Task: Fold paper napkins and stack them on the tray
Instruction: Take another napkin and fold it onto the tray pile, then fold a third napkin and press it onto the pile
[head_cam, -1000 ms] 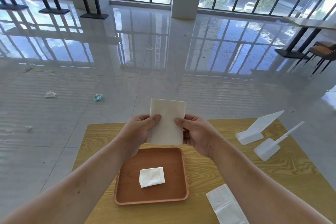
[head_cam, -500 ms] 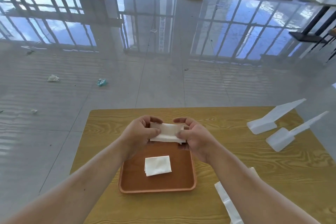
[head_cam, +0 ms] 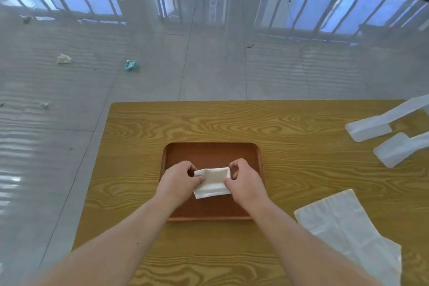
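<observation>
A brown wooden tray [head_cam: 209, 153] lies in the middle of the wooden table. Over its centre I hold a folded white napkin [head_cam: 213, 176] by both ends: my left hand [head_cam: 178, 182] pinches its left end and my right hand [head_cam: 243, 181] its right end. Directly beneath it, white layers of a folded napkin [head_cam: 210, 193] rest on the tray floor; whether the held napkin touches them I cannot tell. A flat pile of unfolded white napkins [head_cam: 343, 223] lies on the table to the right of my right forearm.
Two white plastic stands [head_cam: 371, 126] [head_cam: 394, 152] lie at the table's [head_cam: 232, 121] right edge. The table's far and left edges drop to a glossy grey floor with small litter [head_cam: 130, 64] on it.
The napkin was held up half-open in front of me; I folded it smaller and lowered it onto the tray above the earlier folded napkin. The camera tilted down.
</observation>
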`<state>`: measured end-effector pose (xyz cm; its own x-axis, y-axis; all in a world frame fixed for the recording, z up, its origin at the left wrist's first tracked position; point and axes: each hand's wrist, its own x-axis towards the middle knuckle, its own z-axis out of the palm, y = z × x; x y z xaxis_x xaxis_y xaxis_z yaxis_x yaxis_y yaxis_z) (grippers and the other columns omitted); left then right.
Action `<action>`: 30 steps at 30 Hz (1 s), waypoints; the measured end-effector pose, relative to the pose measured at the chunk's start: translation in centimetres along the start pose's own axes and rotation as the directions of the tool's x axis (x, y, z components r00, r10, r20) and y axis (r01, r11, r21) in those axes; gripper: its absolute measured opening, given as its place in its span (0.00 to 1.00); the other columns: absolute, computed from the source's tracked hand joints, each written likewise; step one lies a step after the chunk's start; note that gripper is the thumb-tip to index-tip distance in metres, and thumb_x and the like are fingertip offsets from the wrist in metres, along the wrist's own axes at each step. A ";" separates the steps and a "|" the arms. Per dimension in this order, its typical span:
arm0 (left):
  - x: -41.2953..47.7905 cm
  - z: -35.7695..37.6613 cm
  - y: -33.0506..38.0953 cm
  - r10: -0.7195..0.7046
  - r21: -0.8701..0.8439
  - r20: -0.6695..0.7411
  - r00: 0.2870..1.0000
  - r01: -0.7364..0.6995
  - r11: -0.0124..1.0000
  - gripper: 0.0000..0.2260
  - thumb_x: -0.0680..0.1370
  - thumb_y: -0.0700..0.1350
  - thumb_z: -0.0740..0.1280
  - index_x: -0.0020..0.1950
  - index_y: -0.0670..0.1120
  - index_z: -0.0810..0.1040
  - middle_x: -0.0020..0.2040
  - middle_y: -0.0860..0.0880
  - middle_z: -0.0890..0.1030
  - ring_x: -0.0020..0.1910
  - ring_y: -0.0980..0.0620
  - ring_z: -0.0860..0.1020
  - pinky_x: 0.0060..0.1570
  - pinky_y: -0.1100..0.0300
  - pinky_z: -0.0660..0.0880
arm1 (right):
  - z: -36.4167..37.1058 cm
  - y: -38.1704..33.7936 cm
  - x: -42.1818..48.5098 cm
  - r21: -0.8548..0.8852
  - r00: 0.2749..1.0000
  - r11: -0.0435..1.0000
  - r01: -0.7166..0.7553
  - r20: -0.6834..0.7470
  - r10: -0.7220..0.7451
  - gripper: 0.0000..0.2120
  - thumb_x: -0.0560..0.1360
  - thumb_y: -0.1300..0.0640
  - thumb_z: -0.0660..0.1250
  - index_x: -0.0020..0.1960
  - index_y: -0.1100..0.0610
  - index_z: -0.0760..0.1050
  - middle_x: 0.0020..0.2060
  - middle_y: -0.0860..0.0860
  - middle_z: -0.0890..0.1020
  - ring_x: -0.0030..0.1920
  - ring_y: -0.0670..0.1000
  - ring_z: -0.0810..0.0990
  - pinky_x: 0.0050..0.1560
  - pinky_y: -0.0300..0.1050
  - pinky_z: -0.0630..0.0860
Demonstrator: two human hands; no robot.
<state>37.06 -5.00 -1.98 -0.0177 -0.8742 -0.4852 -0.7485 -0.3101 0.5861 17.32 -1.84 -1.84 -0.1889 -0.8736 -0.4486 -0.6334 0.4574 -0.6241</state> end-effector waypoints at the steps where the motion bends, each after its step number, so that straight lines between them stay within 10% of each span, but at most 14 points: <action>1: -0.1 0.3 -0.2 0.011 0.038 -0.027 1.000 -0.010 0.999 0.08 0.73 0.52 0.73 0.47 0.53 0.76 0.44 0.55 0.82 0.39 0.56 0.79 0.34 0.58 0.71 | 0.4 0.2 -0.1 -0.054 0.999 0.998 0.034 -0.016 -0.035 0.18 0.75 0.57 0.69 0.64 0.49 0.72 0.45 0.46 0.80 0.43 0.47 0.80 0.41 0.43 0.77; 7: -0.8 2.2 -0.1 0.474 0.473 0.091 0.876 -0.457 0.754 0.13 0.80 0.51 0.66 0.65 0.53 0.77 0.61 0.52 0.76 0.60 0.49 0.73 0.58 0.52 0.76 | 1.0 1.7 -1.4 -0.451 0.885 0.781 0.431 0.044 -0.463 0.15 0.78 0.59 0.63 0.63 0.53 0.79 0.56 0.51 0.80 0.57 0.56 0.75 0.59 0.51 0.75; 13: -1.2 3.2 2.5 0.375 0.680 0.197 0.906 -0.402 0.613 0.15 0.80 0.55 0.59 0.64 0.54 0.77 0.62 0.52 0.76 0.58 0.50 0.74 0.53 0.54 0.77 | -0.6 3.5 -2.7 -0.426 0.902 0.796 0.429 0.250 -0.352 0.22 0.83 0.56 0.55 0.75 0.52 0.72 0.78 0.50 0.70 0.81 0.58 0.59 0.80 0.58 0.56; 21: -3.1 10.6 13.9 0.454 0.565 0.290 0.842 -0.534 0.629 0.17 0.80 0.61 0.63 0.60 0.52 0.79 0.57 0.51 0.80 0.60 0.47 0.78 0.58 0.53 0.75 | -10.1 14.4 -8.3 -0.303 0.944 0.942 0.143 -0.245 -0.222 0.21 0.77 0.58 0.65 0.70 0.55 0.76 0.65 0.50 0.80 0.67 0.55 0.74 0.68 0.52 0.72; 30: -4.5 23.4 22.5 0.309 0.477 0.435 0.846 -0.508 0.717 0.26 0.75 0.67 0.68 0.65 0.51 0.78 0.62 0.50 0.79 0.58 0.47 0.79 0.53 0.51 0.77 | -15.6 27.1 -13.9 -0.306 0.943 0.952 -0.028 -0.324 -0.076 0.22 0.77 0.54 0.67 0.71 0.53 0.74 0.63 0.50 0.79 0.62 0.55 0.76 0.64 0.50 0.76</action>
<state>4.79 0.69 -1.80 -0.5349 -0.6726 -0.5114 -0.8441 0.3996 0.3575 -8.93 20.09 -2.61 -0.3726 -0.9126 -0.1684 -0.8271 0.4088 -0.3858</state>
